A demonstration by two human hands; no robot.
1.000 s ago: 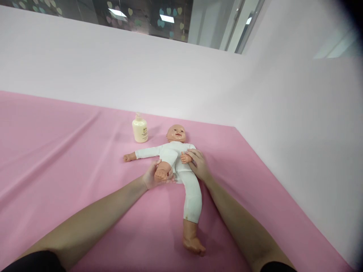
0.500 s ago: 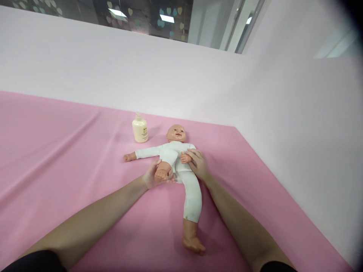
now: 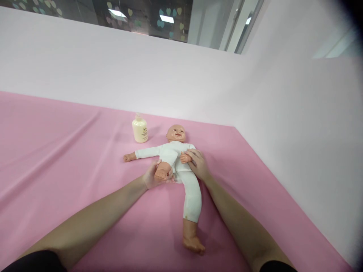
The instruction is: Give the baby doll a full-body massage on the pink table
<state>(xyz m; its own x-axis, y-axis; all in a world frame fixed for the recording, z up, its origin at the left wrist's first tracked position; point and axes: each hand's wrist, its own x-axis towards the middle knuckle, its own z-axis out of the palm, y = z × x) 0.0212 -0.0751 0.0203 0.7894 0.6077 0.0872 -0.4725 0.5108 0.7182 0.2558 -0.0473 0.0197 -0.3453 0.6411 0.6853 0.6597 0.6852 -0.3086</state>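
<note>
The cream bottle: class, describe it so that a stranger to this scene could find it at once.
Start at the pink sheet and go to its far edge, under the pale wall. The cream bottle stands upright there, just beyond the doll, apart from its outstretched arm. It is the only container: squat, pale yellow, with a pump top.

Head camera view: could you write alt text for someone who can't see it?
Two bare hands work on a plastic baby doll in white clothes lying face up on a pink cloth: the left hand holds its raised foot, the right hand rests at its side. A cream pump bottle stands beside the doll's head.
</note>
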